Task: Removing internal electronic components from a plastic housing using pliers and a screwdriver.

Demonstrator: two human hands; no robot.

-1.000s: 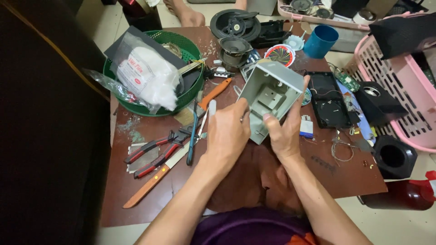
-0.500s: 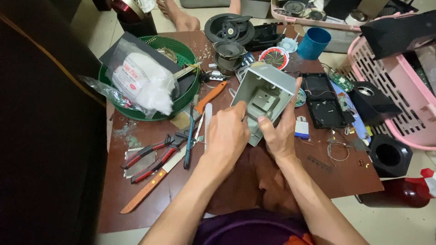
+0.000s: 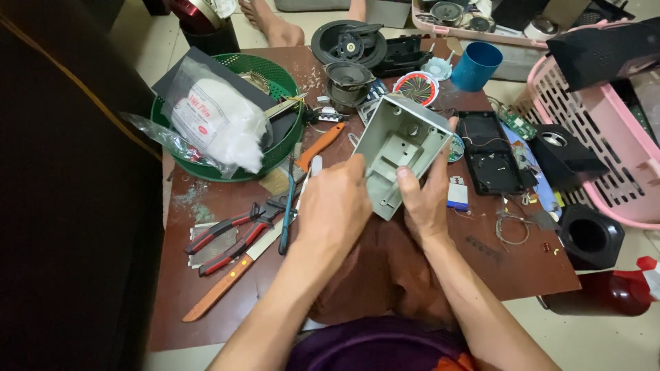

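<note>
Fingers (image 3: 405,180) of right hand (image 3: 425,206) curl over lower rim of a grey plastic housing (image 3: 399,152), thumb pressed inside its open cavity. Left hand (image 3: 335,206) grips the housing's left edge, fingers wrapped round it, tips hidden behind. Housing held tilted just above the surface (image 3: 206,295), over a brown cloth (image 3: 385,268). Left of hands: blue-handled tool (image 3: 287,206), red-handled pliers (image 3: 230,237), wooden-handled knife (image 3: 227,285). Further up-left, green basket (image 3: 278,86) w/ white bag (image 3: 216,120). Right: black speaker panel (image 3: 489,154), small blue-white battery (image 3: 457,194). Up top: blue cup (image 3: 477,66), loose speaker driver (image 3: 348,77).
</note>
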